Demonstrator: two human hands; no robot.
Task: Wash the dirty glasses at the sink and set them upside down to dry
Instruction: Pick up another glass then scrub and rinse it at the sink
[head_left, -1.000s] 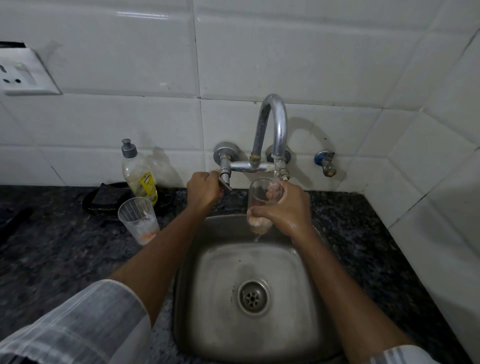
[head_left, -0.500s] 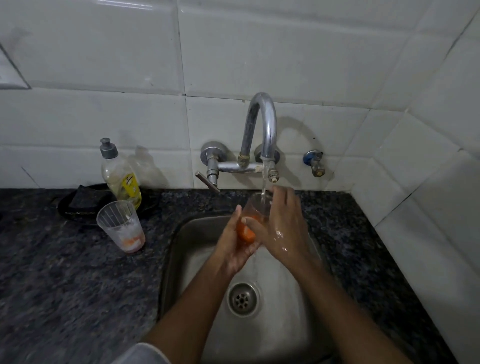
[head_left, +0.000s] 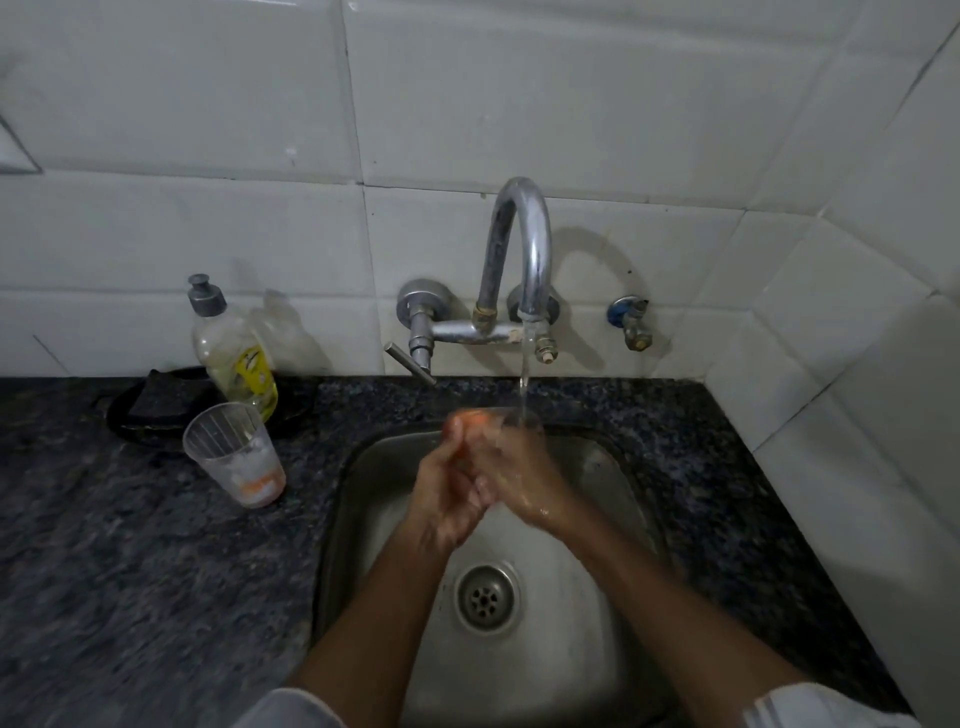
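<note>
Both hands were over the steel sink (head_left: 613, 467), close together under the tap (head_left: 522, 249). A thin stream of water (head_left: 524, 384) ran down from the tap onto them. The left hand (head_left: 447, 499) and the right hand (head_left: 519, 483) were touching, with a clear glass (head_left: 511, 415) held between them. Only the rim of the glass and some orange at the top showed, blurred, so most of it was hidden. The fingers of the right hand were curled around the glass and looked wet. The fingers of the left hand were bent against it too, but I could not tell how tightly they gripped.

A second glass (head_left: 236, 452) stood upright on the dark counter (head_left: 130, 571), to the left of the sink. It had white foam and a bit of orange at the bottom. Just behind it stood a soap bottle (head_left: 234, 353) with a yellow label and a grey cap. Next to the bottle lay a black dish (head_left: 150, 410) with something dark on it. The drain (head_left: 485, 597) sat in the middle of the sink, below the hands.
</note>
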